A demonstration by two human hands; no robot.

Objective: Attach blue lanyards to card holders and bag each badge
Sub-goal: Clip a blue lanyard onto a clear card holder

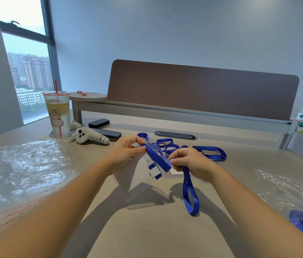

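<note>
Above the beige desk (147,229), my left hand (126,153) pinches the blue lanyard (159,159) between thumb and curled fingers, right where the strap crosses the top of the clear card holder (137,179). My right hand (189,162) pinches the same strap just beside the holder's other edge, and a loop hangs down from it to the desk. More blue lanyards (210,152) lie tangled behind my hands. Clear plastic bags (16,168) lie flat at far left.
</note>
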